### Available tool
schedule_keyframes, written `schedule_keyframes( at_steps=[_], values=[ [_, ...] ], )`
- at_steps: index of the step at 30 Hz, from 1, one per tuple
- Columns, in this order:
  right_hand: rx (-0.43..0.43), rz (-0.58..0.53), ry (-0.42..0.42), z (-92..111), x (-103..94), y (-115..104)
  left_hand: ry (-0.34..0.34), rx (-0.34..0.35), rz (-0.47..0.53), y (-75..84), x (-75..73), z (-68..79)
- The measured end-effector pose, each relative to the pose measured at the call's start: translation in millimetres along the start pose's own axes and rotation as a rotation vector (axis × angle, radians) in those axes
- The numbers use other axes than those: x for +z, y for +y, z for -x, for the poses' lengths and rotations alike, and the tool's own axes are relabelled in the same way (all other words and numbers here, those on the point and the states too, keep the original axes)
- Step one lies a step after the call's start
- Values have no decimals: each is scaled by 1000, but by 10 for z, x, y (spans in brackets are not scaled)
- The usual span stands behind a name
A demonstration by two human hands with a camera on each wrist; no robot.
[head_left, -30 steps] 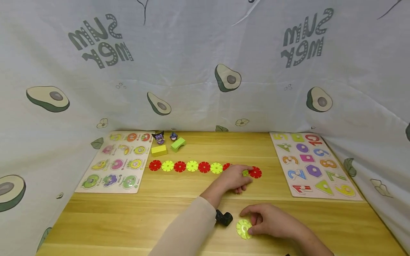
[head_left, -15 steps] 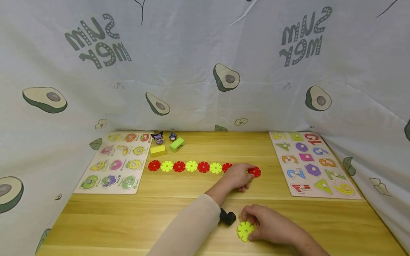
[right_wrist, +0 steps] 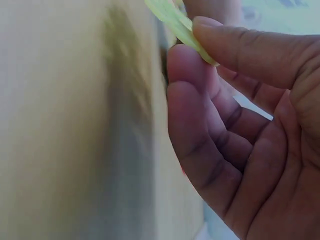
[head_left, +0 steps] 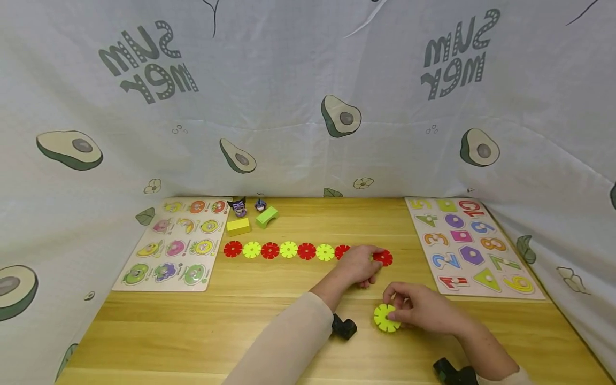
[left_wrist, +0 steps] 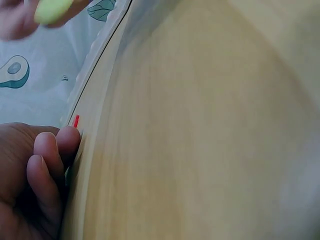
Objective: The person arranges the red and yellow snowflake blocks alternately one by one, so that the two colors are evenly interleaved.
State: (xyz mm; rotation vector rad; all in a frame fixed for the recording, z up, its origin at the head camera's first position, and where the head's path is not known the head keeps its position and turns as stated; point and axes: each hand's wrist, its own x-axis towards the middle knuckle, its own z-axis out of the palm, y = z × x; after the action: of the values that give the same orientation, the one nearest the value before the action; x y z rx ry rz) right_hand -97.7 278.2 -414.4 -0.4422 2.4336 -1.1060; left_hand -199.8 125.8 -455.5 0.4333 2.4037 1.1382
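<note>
In the head view my left hand [head_left: 357,264] reaches across the table to the right end of a row of flat plastic snowflake discs. Its extended index finger rests on the last red disc [head_left: 384,258], while its lower fingers [left_wrist: 46,167] are curled in the left wrist view. The hand covers part of the row, with a sliver of yellow beside its fingertip. Nearer the front edge, my right hand [head_left: 425,310] pinches a yellow snowflake disc [head_left: 385,318] between thumb and fingers. That disc [right_wrist: 182,30] appears edge-on in the right wrist view.
Alternating red and yellow discs [head_left: 288,249] run left from my hand. A fruit puzzle board [head_left: 212,267] lies left, a number puzzle board [head_left: 462,286] right. Yellow [head_left: 238,227] and green [head_left: 267,216] blocks and small purple figures [head_left: 239,207] stand at the back. A printed curtain [head_left: 289,160] rises behind.
My right hand has moved forward and slightly right with the yellow disc, from near the front edge towards the row. My left hand has shifted slightly right and stays at the row's end.
</note>
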Motion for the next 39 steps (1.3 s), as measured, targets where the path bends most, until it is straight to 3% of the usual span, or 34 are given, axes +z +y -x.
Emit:
schedule_keyframes(
  at_steps=[7,11,16,27,39],
  values=[
    [138,23,238,-223,-354,195,3,-15,12,17,9,-4],
    [214,140,330,-361,-496,325,9,-17,24,23,9,0],
    [280,209,338,-494,-590,405,21,-18,19,25,6,8],
    [278,373,379,-580,-612,395,30,-40,22,20,20,3],
    [302,366,435,-571,-595,389,42,15,-14,-14,26,34]
  ],
)
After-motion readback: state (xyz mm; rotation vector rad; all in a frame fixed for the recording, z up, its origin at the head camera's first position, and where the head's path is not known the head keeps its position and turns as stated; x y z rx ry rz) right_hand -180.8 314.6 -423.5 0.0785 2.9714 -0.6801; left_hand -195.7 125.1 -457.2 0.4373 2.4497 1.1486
